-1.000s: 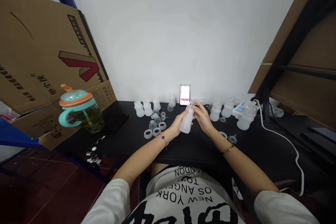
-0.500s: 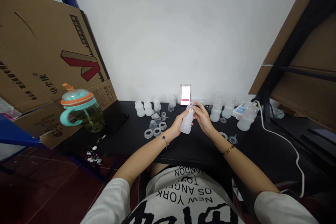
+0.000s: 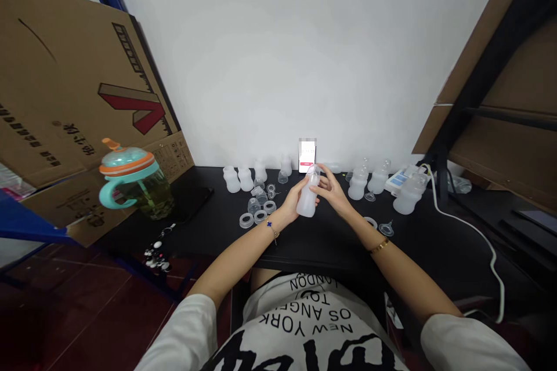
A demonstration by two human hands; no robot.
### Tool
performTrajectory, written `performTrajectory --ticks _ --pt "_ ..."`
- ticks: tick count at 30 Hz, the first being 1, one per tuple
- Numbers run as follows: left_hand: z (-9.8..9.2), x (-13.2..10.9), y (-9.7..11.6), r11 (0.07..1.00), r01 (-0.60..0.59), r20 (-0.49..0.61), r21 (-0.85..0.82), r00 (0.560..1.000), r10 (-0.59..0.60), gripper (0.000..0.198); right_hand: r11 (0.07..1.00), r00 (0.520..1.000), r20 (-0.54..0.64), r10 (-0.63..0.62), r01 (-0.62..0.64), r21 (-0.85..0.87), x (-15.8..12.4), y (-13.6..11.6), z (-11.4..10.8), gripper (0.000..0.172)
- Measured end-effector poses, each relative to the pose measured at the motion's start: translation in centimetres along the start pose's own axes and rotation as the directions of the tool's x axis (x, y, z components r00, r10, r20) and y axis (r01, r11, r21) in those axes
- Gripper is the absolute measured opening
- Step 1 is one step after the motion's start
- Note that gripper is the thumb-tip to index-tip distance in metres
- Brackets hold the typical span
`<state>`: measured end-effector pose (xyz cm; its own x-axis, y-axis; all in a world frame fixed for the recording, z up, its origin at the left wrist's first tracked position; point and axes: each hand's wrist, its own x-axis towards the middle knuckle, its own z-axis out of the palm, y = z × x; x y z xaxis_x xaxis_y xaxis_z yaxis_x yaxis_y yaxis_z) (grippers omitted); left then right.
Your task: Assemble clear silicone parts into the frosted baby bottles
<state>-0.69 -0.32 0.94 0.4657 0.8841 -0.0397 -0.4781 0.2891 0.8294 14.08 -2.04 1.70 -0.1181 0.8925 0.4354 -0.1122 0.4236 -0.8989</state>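
A frosted white baby bottle [image 3: 307, 205] with a clear domed cap stands slightly tilted above the black table. My left hand [image 3: 291, 204] is wrapped round its body from the left. At the neck and cap, the fingers of my right hand [image 3: 334, 193] grip the bottle from the right. Left of my hands lie several clear ring collars [image 3: 246, 221] and domed caps [image 3: 253, 206], with small teats [image 3: 271, 188] beside them. Behind these stand several uncapped bottles [image 3: 232, 179]. A loose teat [image 3: 386, 228] and a partly hidden ring [image 3: 371, 222] lie by my right forearm.
Capped bottles [image 3: 357, 182] stand at the right, near a white cable [image 3: 478, 233]. A lit phone [image 3: 307, 156] leans on the wall. Leftward are a turquoise-handled drink jug [image 3: 130, 185], a dark tablet-like slab [image 3: 195, 206] and a large cardboard box [image 3: 78, 81].
The bottle has become more upright and shifted slightly left. My right fingers have moved from the cap's top down onto its side and neck.
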Motion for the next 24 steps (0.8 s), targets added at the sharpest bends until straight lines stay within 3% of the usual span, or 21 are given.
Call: performTrajectory --ticks 6,10,18,24 --pt "-0.3 0.3 -0.1 0.998 0.065 0.119 -0.018 0.991 -0.063 0.052 0.999 0.998 0.062 0.029 -0.026 -0.045 0.1 0.5 -0.5 0.109" --pt "-0.4 0.3 -0.3 0.997 0.075 0.089 0.034 0.993 -0.078 0.063 0.998 0.996 0.081 0.046 -0.043 -0.041 -0.1 0.6 -0.5 0.116" --pt "-0.4 0.4 -0.8 0.995 0.026 0.063 0.092 0.998 -0.032 0.072 0.998 0.995 0.09 0.047 -0.051 0.044 0.0 0.9 -0.3 0.115" --pt "-0.5 0.4 -0.9 0.994 0.005 0.075 0.107 0.997 -0.013 0.068 0.996 0.995 0.084 0.061 -0.066 0.057 0.0 1.3 -0.4 0.113"
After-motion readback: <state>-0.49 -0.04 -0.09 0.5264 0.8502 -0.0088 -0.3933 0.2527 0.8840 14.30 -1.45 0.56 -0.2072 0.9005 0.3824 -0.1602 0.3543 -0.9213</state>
